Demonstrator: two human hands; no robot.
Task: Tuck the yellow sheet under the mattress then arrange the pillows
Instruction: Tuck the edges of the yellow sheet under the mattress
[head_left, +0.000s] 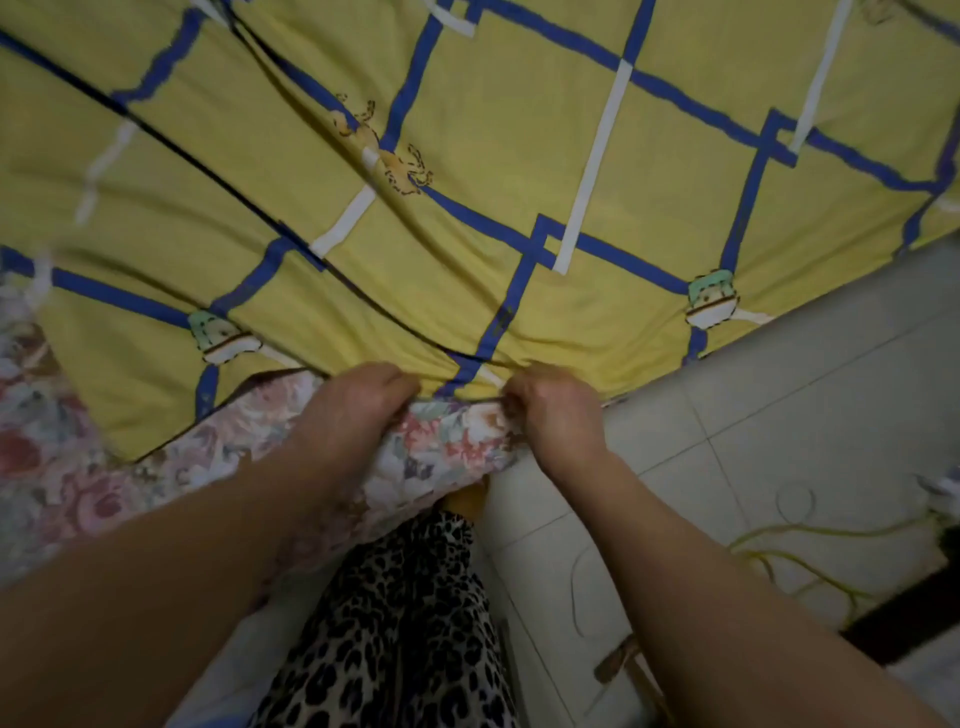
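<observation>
At mattress corner: left hand (358, 410) and right hand (550, 410) both clenched on yellow sheet (467, 171) hem, right at floral mattress (447, 441) edge. Tuck looks barely started here, left stretch hanging loose. Pillows not in view, so arranging probably untouched.

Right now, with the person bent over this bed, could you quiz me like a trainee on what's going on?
1. True or false: both hands grip the edge of the yellow sheet with blue and white grid lines.
2. What lies directly under that edge? A) bare wood B) a floral-patterned mattress C) a pillow
3. Fill in: to the right of the bed lies a pale ____ floor.

Key
1. True: left hand and right hand both pinch the hem.
2. B
3. tiled
</observation>
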